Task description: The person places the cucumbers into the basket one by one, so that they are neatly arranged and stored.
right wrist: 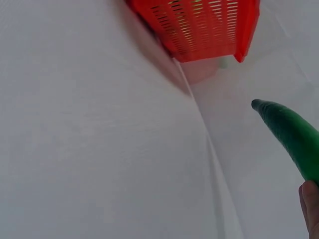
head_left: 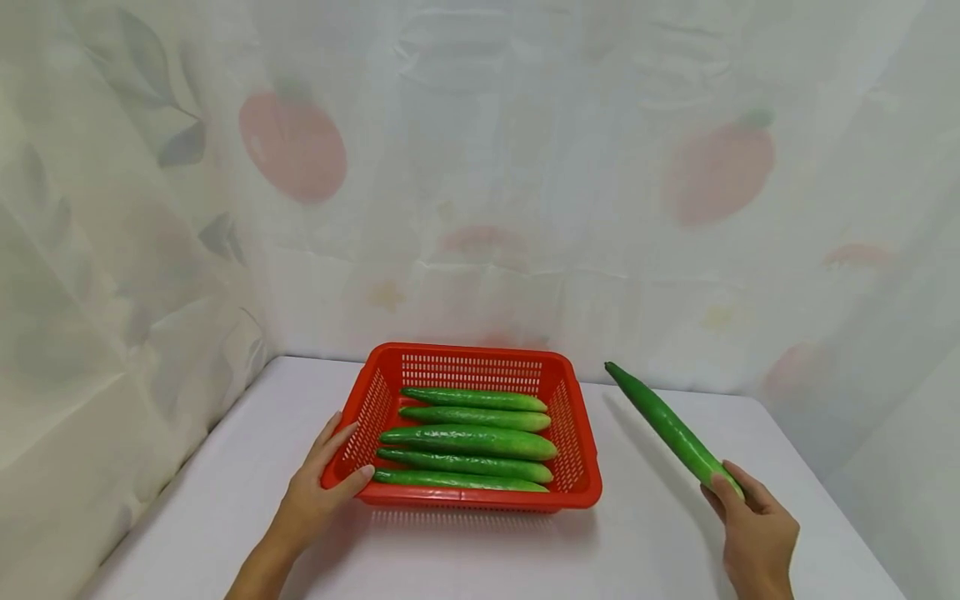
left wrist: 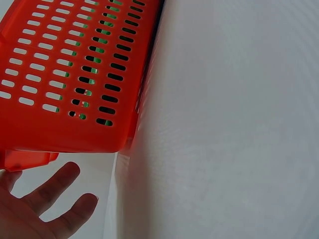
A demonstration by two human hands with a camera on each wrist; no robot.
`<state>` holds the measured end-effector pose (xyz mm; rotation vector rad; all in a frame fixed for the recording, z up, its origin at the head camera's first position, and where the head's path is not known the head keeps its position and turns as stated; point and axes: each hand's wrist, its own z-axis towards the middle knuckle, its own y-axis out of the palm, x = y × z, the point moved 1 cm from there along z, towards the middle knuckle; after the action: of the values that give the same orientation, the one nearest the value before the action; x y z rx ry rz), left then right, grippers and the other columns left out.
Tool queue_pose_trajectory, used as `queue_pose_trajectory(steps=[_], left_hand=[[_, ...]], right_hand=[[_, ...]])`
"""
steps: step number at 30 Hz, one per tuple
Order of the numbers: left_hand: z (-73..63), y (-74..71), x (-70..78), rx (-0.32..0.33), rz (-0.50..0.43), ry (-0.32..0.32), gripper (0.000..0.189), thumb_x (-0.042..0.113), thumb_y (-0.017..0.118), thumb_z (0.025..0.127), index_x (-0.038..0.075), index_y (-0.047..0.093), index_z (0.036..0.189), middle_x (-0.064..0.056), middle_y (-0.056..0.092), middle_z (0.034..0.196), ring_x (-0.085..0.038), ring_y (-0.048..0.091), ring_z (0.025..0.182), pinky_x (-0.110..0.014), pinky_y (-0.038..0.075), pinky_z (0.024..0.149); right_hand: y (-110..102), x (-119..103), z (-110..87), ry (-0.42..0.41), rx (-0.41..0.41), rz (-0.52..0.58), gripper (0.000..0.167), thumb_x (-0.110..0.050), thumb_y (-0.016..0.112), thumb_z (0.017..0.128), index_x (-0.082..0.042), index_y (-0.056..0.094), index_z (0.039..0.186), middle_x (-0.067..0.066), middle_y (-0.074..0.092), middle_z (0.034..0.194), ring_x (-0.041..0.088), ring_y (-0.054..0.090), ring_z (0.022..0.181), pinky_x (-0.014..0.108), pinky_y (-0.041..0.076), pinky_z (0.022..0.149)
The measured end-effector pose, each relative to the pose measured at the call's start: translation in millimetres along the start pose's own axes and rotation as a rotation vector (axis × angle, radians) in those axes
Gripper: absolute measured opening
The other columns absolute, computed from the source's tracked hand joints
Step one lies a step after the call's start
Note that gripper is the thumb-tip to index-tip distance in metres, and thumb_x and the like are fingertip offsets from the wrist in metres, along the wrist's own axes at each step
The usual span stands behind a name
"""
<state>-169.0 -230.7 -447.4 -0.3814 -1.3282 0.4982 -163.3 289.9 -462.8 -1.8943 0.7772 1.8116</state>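
Note:
A red plastic basket (head_left: pixel 461 495) with slotted walls sits on the white table, several green cucumbers (head_left: pixel 468 442) lying side by side in it. At its front left corner is my left hand (head_left: pixel 318 479), fingers spread along the left side and thumb at the rim. The left wrist view shows loosely extended fingers (left wrist: pixel 52 188) just beside the basket's wall (left wrist: pixel 65 129). Right of the basket, my right hand (head_left: pixel 757 521) grips another cucumber (head_left: pixel 667 425) by its paler end. This cucumber (right wrist: pixel 289 132) is raised off the table, its dark tip pointing away and leftward.
The white-covered table (head_left: pixel 637 533) extends around the basket. Behind it hangs a pale curtain (head_left: pixel 510 183) printed with red fruit, and similar sheets (head_left: pixel 112 333) stand at both sides.

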Motion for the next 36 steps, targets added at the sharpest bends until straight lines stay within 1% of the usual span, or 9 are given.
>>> queue_pose_trajectory(steps=[5,6,9,12,14,20,27,33,36], left_hand=[[0.3,-0.3,-0.9,-0.004,-0.008,-0.002,0.065,0.034,0.069,0.090,0.017,0.042,0.147,0.003,0.017,0.158,-0.028,0.025,0.137,-0.022,0.038,0.090],[0.4,-0.2,-0.8,-0.005,-0.009,-0.002,0.065,0.034,0.069,0.090,0.016,0.042,0.147,0.003,0.017,0.158,-0.029,0.025,0.137,-0.024,0.038,0.091],[0.3,0.1,-0.6,-0.002,-0.010,0.000,0.066,0.034,0.069,0.090,0.016,0.041,0.147,0.004,0.017,0.158,-0.029,0.024,0.138,-0.036,0.039,0.095],[0.4,0.5,0.0,-0.001,-0.023,0.007,0.066,0.033,0.069,0.090,0.014,0.041,0.147,0.004,0.016,0.158,-0.030,0.023,0.138,-0.050,0.036,0.098],[0.4,0.7,0.2,0.001,-0.033,0.012,0.066,0.032,0.069,0.090,0.013,0.041,0.147,0.003,0.016,0.158,-0.030,0.022,0.139,-0.054,0.034,0.099],[-0.1,0.7,0.7,0.005,-0.049,0.021,0.066,0.031,0.069,0.090,0.011,0.042,0.146,0.000,0.017,0.158,-0.031,0.021,0.139,-0.058,0.032,0.099],[-0.4,0.1,-0.6,0.005,-0.054,0.025,0.066,0.031,0.070,0.089,0.012,0.042,0.146,0.001,0.017,0.158,-0.032,0.020,0.139,-0.061,0.030,0.099],[-0.8,-0.3,0.0,0.007,-0.057,0.027,0.066,0.030,0.070,0.089,0.013,0.042,0.146,0.004,0.016,0.158,-0.032,0.019,0.140,-0.062,0.028,0.100],[-1.1,-0.5,1.4,0.007,-0.055,0.034,0.066,0.030,0.070,0.089,0.011,0.042,0.146,0.000,0.017,0.158,-0.033,0.020,0.140,-0.061,0.028,0.100]], right_hand=[[2,-15,-2.7,-0.025,-0.018,0.086,0.046,-0.008,0.069,0.089,0.004,0.056,0.132,0.009,0.045,0.123,0.025,0.047,0.113,0.025,0.050,0.077],[2,-18,-3.5,-0.030,-0.025,0.101,0.046,-0.007,0.069,0.089,0.004,0.056,0.131,0.009,0.045,0.123,0.023,0.048,0.112,0.025,0.050,0.078],[3,-26,-6.2,-0.042,-0.046,0.150,0.044,-0.005,0.071,0.087,0.003,0.059,0.128,0.010,0.045,0.123,0.021,0.051,0.110,0.027,0.050,0.079],[3,-34,-8.5,-0.051,-0.068,0.207,0.042,-0.003,0.072,0.086,0.003,0.062,0.126,0.011,0.044,0.123,0.020,0.053,0.109,0.029,0.050,0.079],[3,-39,-9.5,-0.059,-0.085,0.238,0.041,-0.002,0.072,0.085,0.004,0.063,0.124,0.012,0.044,0.124,0.020,0.054,0.108,0.030,0.051,0.079],[4,-51,-11.8,-0.077,-0.155,0.363,0.037,0.008,0.070,0.083,0.007,0.064,0.120,0.012,0.052,0.120,0.020,0.059,0.104,0.033,0.051,0.078],[12,-58,-15.1,-0.125,-0.254,0.438,0.033,0.014,0.064,0.085,0.011,0.063,0.118,0.013,0.058,0.113,0.021,0.062,0.101,0.036,0.051,0.078],[23,-65,-17.7,-0.167,-0.319,0.431,0.032,0.015,0.063,0.086,0.015,0.060,0.118,0.014,0.057,0.112,0.022,0.063,0.098,0.037,0.051,0.077],[29,-68,-19.7,-0.183,-0.356,0.406,0.032,0.015,0.062,0.087,0.015,0.060,0.118,0.014,0.053,0.115,0.022,0.062,0.099,0.037,0.051,0.078]])
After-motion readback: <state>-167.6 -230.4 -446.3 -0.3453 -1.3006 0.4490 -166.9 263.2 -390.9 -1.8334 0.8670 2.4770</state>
